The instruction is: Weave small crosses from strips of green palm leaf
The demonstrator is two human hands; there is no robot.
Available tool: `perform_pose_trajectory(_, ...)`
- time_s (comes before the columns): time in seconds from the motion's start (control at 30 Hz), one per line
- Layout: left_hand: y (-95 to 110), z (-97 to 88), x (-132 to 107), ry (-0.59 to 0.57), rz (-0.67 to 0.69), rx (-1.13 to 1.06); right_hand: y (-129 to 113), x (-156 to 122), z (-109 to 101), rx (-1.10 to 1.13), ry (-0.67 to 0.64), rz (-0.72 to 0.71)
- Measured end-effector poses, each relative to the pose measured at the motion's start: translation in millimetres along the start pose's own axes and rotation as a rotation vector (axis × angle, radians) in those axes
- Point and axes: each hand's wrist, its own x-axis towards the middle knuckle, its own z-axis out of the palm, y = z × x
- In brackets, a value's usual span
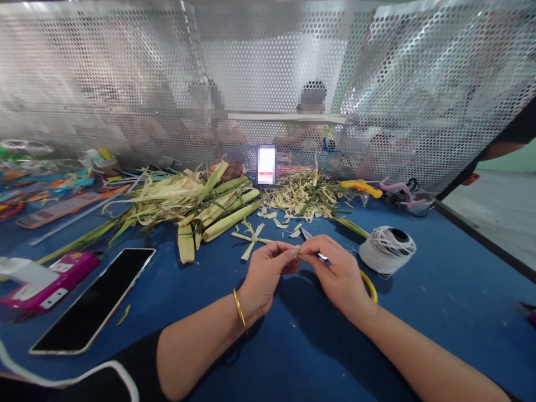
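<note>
My left hand (266, 273), a gold bangle on its wrist, pinches a tiny pale bit of plant strip (298, 251) between thumb and finger. The fingertips of my right hand (335, 273) are closed on the same bit from the other side. Most of it is hidden by the fingers. Beneath my right hand, partly covered, lie scissors with a yellow handle (370, 286). A cross of pale leaf strips (253, 239) lies just beyond my left hand. White thread on a spool (387, 251) stands to the right of my right hand.
Green stalks and leaves (184, 201) are heaped behind, beside shredded pieces (307, 195). A black-screened phone (96, 301) and a magenta-and-white device (54, 282) lie left. A yellow-handled tool (362, 188) and clear glasses (412, 201) lie back right. Perforated silver sheeting (268, 61) closes off the back.
</note>
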Motion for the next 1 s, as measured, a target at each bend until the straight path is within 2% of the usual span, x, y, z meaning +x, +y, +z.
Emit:
perform_pose_trajectory(0.1,1.4,-0.2,1.0,0.015,0.021,0.058,-2.2,1.8,0.2,0.045,0.006,0.087)
perform_pose_trajectory(0.3,7.3,-1.1,0.4,0.01,0.207,0.307,-5.6,4.1,-0.1,0.22,0.055,0.293)
perform_pose_trajectory(0.53,9.0,0.2,1.1,-0.043,0.237,0.37,-7.0,5.9,-1.9,0.266,0.031,0.331)
perform_pose_trajectory(0.77,12.5,-3.9,4.2,-0.043,0.278,0.512,-2.8,8.1,-4.0,0.358,-0.09,0.429)
perform_pose_trajectory(0.83,10.9,-4.7,5.0,-0.034,0.261,0.487,-3.8,8.5,-3.7,0.385,-0.081,0.456)
perform_pose_trajectory(1.0,3.0,-1.0,3.0,-0.027,0.106,0.2,-8.5,8.8,0.9,0.601,0.059,0.558)
